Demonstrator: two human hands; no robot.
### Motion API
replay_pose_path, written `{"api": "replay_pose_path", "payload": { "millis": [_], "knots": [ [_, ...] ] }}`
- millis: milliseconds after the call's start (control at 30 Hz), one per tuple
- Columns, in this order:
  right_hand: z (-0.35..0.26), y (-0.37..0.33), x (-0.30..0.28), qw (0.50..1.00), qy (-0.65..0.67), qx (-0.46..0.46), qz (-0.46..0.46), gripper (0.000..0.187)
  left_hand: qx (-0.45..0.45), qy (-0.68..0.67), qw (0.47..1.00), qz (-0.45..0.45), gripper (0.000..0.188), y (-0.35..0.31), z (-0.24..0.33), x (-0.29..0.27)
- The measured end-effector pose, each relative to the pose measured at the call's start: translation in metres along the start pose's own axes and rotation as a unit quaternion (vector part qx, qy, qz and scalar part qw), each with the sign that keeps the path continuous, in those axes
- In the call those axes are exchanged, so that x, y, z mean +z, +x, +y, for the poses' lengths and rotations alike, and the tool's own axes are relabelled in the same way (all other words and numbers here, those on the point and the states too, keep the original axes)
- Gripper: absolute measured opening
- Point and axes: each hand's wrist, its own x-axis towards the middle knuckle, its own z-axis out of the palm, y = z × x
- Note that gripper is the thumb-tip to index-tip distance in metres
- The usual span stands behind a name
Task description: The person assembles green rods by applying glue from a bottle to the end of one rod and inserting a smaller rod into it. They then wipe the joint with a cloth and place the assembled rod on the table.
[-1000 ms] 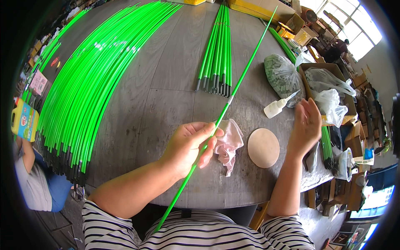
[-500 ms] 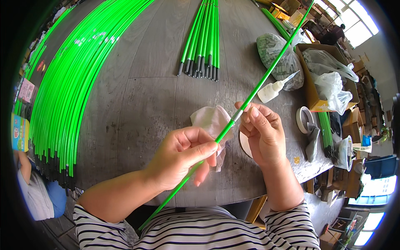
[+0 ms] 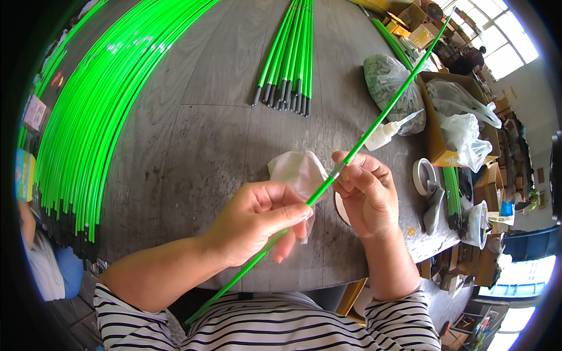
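A long thin green rod (image 3: 391, 105) runs slantwise from my lap up past the table's far right. Along its middle sits a silvery metal sleeve (image 3: 337, 169). My left hand (image 3: 257, 219) pinches the rod below the sleeve between thumb and forefinger, its other fingers loosely curled. With thumb and fingertips, my right hand (image 3: 369, 190) grips the rod at the sleeve, partly covering it. Under the rod, between my hands, lies a crumpled pale cloth (image 3: 297, 172). Just beyond my right hand, a white squeeze bottle (image 3: 383, 134) with a pointed nozzle lies on its side.
Many green rods with black ends (image 3: 99, 123) cover the left of the grey table (image 3: 193, 140). A smaller bundle (image 3: 287, 64) lies far centre. At right are a filled plastic bag (image 3: 389, 85), a cardboard box (image 3: 439, 149) and a tape roll (image 3: 422, 176). Someone sits at far left.
The view has shifted slightly. The rod's far tip now shows at upper right. My two hands keep nearly the same hold on the rod.
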Motion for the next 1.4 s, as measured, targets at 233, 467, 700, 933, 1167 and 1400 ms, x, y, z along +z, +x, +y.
{"api": "replay_pose_path", "payload": {
  "millis": [233,467,700,933,1167,1400],
  "knots": [
    [0.002,0.001,-0.003,1.000,0.010,0.011,-0.006,0.017,-0.008,0.003,1.000,-0.004,0.011,0.000,-0.001,-0.001],
    [0.003,0.000,0.000,1.000,0.004,0.009,0.011,0.014,-0.007,0.002,1.000,-0.006,0.010,0.000,-0.001,-0.001],
    [0.005,0.001,-0.001,1.000,-0.016,0.019,0.001,0.007,0.000,0.002,1.000,0.003,0.008,0.000,-0.001,-0.001],
    [0.005,0.000,0.001,0.999,-0.028,0.033,-0.003,0.004,0.018,0.000,1.000,0.014,0.008,0.002,-0.004,-0.001],
    [0.010,0.001,0.001,0.998,-0.040,0.040,-0.021,0.003,0.043,0.058,0.996,0.047,0.008,-0.001,-0.005,0.001],
    [0.010,0.002,-0.001,0.999,-0.016,0.035,-0.020,0.011,0.042,0.057,0.996,0.058,0.009,0.002,-0.002,-0.003]
  ]
}}
